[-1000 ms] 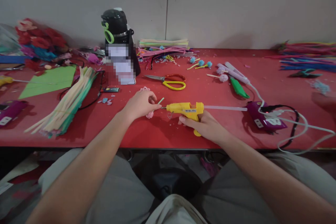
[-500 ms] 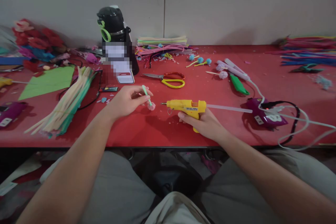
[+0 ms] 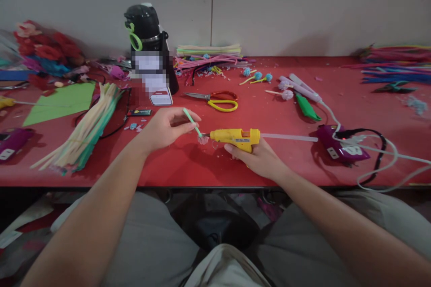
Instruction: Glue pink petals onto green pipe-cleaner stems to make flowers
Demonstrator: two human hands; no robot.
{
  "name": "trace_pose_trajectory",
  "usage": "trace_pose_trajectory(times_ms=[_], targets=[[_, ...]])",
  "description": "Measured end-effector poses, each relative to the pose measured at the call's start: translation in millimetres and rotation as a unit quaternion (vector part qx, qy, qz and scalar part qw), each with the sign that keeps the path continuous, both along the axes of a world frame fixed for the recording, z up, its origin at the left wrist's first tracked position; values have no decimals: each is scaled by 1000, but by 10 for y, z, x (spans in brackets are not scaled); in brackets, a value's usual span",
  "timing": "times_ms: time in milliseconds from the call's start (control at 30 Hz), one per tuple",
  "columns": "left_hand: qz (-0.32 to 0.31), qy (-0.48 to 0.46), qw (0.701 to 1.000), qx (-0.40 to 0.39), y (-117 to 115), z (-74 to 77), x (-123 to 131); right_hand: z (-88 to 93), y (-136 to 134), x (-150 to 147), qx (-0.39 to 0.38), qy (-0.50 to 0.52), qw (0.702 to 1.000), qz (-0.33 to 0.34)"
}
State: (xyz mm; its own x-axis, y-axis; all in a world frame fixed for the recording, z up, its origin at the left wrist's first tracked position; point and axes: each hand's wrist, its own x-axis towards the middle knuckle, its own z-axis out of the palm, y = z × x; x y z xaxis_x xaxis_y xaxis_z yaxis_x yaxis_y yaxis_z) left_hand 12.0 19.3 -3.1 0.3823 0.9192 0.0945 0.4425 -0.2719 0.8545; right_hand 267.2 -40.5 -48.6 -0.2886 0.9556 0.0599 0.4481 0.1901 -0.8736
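Observation:
My left hand (image 3: pixel 168 126) pinches a light green pipe cleaner stem (image 3: pixel 191 118) between thumb and fingers, tilted down to the right. At its lower end is a small pale pink fluffy flower (image 3: pixel 202 139). My right hand (image 3: pixel 261 156) is wrapped round the handle of a yellow hot glue gun (image 3: pixel 235 135), with a long clear glue stick (image 3: pixel 289 137) jutting from its back. The gun's metal nozzle is at the flower where the stem meets it; whether glue is coming out cannot be made out.
Scissors (image 3: pixel 215 101) lie beyond my hands. A black bottle (image 3: pixel 143 22) with a phone (image 3: pixel 161 97) before it stands behind. Pipe cleaner bundles (image 3: pixel 81 130) are at left. Blue pompom stems (image 3: pixel 257 76), a hair straightener (image 3: pixel 305 89) and a purple power strip (image 3: pixel 343 145) with cables are at right.
The glue gun has moved left and the flower has shifted right, so nozzle and flower have come together. The stem leans more than before.

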Motion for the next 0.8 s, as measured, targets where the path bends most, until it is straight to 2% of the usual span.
trace_pose_trajectory(times_ms=[800], targets=[[-9,-1,1000,-11,39,-26,-23,-86,5,-6,-18,58,998,10]])
